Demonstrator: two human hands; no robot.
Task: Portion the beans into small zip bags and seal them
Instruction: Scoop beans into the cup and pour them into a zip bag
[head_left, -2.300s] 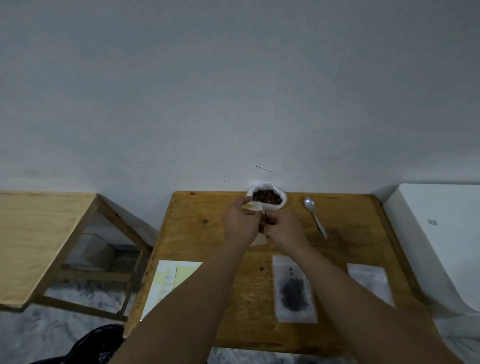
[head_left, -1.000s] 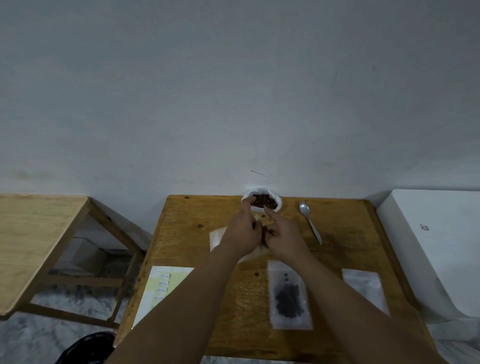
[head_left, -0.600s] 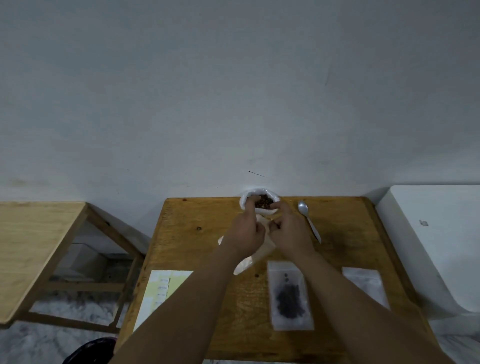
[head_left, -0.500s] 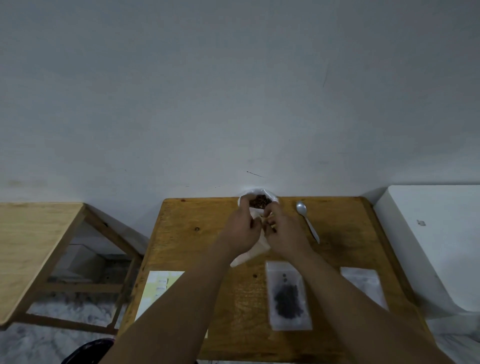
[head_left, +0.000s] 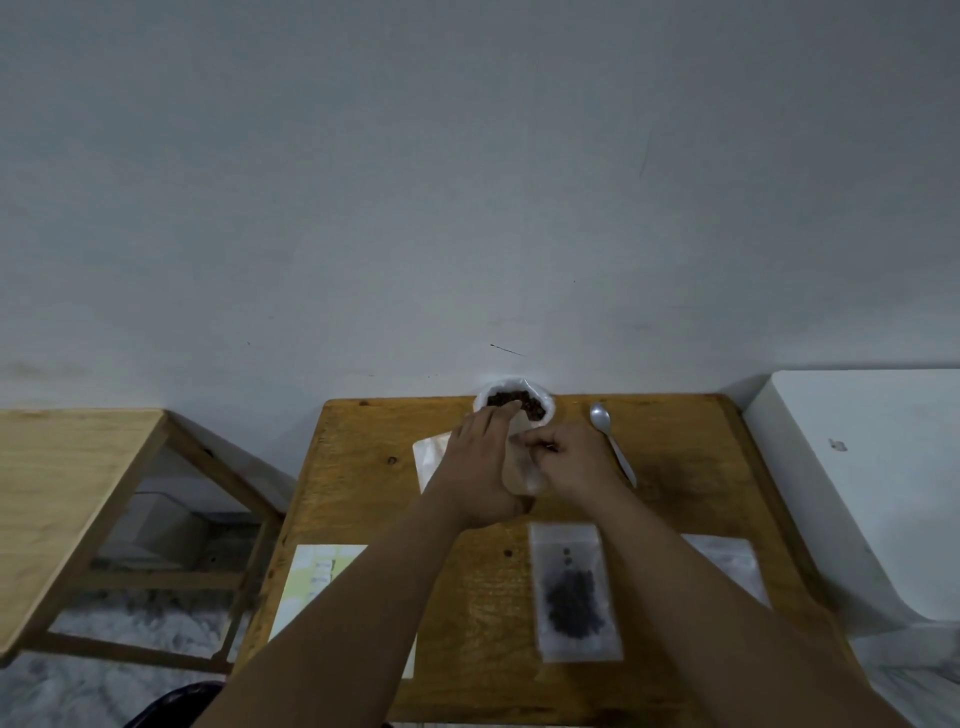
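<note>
Two hands: left hand (head_left: 480, 462) flat-fingered, reaching to the bean bag (head_left: 514, 408); right hand (head_left: 566, 460) pinched on an empty zip bag (head_left: 522, 470), probably holding its mouth open
Beans: at the bench (head_left: 363, 467) far edge
Filled zip bag (head_left: 574, 592): flat, nearer
Spoon (head_left: 613, 441): unused, right
Spare bags (head_left: 428, 457): under left hand

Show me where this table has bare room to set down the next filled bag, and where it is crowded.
Bare wood lies along the table's left side, between its left edge and the left hand, above the paper sheet. Another patch lies right of the spoon, above the empty bag. The middle is crowded: both hands, the bean sack, the filled bag.
</note>
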